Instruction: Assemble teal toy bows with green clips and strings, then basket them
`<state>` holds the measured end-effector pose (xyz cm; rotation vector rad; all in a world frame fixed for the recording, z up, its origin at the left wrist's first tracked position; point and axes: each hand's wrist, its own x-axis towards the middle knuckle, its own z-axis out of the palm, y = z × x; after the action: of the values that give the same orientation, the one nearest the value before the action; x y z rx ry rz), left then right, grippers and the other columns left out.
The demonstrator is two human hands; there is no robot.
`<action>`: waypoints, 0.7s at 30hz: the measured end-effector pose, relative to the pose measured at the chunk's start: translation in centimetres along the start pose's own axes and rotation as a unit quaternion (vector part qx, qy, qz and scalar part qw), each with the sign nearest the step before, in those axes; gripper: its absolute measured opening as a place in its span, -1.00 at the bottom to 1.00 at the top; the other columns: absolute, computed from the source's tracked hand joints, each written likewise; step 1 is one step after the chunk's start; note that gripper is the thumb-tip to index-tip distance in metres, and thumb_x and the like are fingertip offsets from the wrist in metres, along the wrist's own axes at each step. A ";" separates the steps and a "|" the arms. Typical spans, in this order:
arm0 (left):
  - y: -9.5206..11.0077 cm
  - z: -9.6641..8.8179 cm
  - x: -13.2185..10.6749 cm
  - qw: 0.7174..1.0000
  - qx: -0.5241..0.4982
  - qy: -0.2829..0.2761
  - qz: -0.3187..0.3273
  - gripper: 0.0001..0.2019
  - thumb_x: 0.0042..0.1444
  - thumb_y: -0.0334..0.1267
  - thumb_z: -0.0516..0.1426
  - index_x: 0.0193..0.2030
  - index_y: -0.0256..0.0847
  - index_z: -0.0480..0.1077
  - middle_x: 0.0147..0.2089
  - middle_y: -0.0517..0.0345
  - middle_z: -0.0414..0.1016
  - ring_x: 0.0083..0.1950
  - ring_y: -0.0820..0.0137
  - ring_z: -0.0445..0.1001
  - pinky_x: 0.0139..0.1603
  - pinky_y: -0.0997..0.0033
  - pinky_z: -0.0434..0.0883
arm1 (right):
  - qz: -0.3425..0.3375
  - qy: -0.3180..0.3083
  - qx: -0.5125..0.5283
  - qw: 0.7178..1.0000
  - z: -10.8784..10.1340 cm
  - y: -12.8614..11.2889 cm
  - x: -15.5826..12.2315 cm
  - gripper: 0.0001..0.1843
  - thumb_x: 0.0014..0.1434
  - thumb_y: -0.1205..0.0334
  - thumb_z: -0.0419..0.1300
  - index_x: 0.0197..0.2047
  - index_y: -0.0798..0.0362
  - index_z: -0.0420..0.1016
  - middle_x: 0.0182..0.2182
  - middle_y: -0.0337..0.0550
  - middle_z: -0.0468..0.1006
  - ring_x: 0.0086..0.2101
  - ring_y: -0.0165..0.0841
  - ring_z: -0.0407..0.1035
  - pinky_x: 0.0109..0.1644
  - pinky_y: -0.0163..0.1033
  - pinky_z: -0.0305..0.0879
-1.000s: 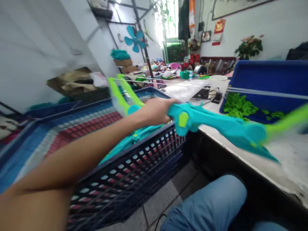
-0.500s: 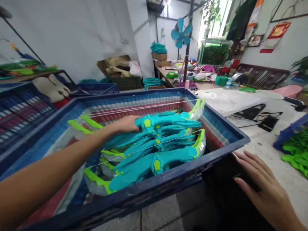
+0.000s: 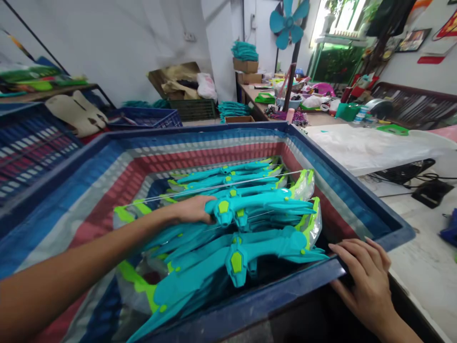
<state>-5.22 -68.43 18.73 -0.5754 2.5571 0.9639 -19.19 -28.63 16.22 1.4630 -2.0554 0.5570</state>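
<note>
My left hand (image 3: 195, 208) is closed round the middle of a teal toy bow (image 3: 260, 200) with lime-green tips and a white string. The bow is inside a large blue plastic crate (image 3: 117, 138), lined with striped red, white and blue sheeting. Several more toy bows lie in rows in the crate, and the nearest toy bow (image 3: 200, 271) is beside the front rim. My right hand (image 3: 367, 276) grips the crate's front rim near the right corner, fingers over the top and thumb on the outer side.
More blue crates (image 3: 143, 116) stand behind and to the left. At right is a white-covered table (image 3: 364, 147) with cables below it. Stacked teal parts (image 3: 244, 50) sit on boxes by a cluttered bench. A blue fan (image 3: 288, 23) is mounted on a post.
My left hand has lowered the toy bow into the crate, among the others. My right hand has moved from outside the crate onto its rim. The view has shifted.
</note>
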 end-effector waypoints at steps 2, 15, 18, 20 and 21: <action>0.2 1.1 -0.2 1.000 -0.020 -0.021 0.007 -0.54 -0.30 -0.12 0.17 -0.17 -0.20 0.36 -0.18 0.20 0.52 -0.09 0.18 0.45 -0.14 0.40 0.38 | 0.006 0.004 0.005 1.000 0.1 -0.1 0.1 -0.68 0.23 0.15 0.10 0.03 0.06 0.38 -0.19 -0.02 0.45 -0.12 -0.10 0.32 0.12 0.14 0.05; -0.9 3.6 -0.2 0.998 -0.058 -0.033 -0.022 -0.58 -0.28 -0.05 0.19 -0.23 -0.17 0.33 -0.22 0.19 0.53 -0.12 0.18 0.47 -0.14 0.38 0.39 | 0.033 0.019 0.038 0.999 0.0 -0.7 0.3 -0.69 0.22 0.13 0.11 -0.01 0.09 0.42 -0.21 -0.01 0.46 -0.12 -0.11 0.32 0.14 0.14 0.02; -1.2 3.3 -0.3 0.999 -0.031 -0.031 -0.024 -0.55 -0.29 -0.02 0.17 -0.22 -0.19 0.34 -0.18 0.17 0.52 -0.10 0.18 0.46 -0.10 0.37 0.38 | 0.035 0.019 0.042 0.998 0.0 -0.8 0.3 -0.69 0.23 0.12 0.10 -0.02 0.10 0.42 -0.21 -0.02 0.47 -0.12 -0.11 0.32 0.13 0.14 0.02; -1.6 3.1 -0.2 0.999 -0.011 -0.019 -0.026 -0.53 -0.28 0.00 0.16 -0.20 -0.20 0.33 -0.18 0.17 0.52 -0.09 0.18 0.45 -0.08 0.34 0.37 | 0.036 0.019 0.043 0.998 0.0 -0.8 0.3 -0.69 0.23 0.12 0.11 -0.02 0.09 0.42 -0.21 -0.03 0.47 -0.12 -0.11 0.32 0.13 0.14 0.02; -1.7 3.0 -0.1 1.000 0.000 -0.012 -0.026 -0.52 -0.28 0.01 0.16 -0.20 -0.20 0.33 -0.17 0.16 0.52 -0.09 0.18 0.45 -0.07 0.33 0.37 | 0.037 0.020 0.043 0.998 0.0 -0.8 0.3 -0.69 0.23 0.12 0.11 -0.02 0.09 0.41 -0.21 -0.03 0.47 -0.12 -0.12 0.32 0.13 0.14 0.02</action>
<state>-3.75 -67.52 15.70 -0.6230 2.5080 0.9467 -18.48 -29.16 16.43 1.4173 -2.0836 0.7072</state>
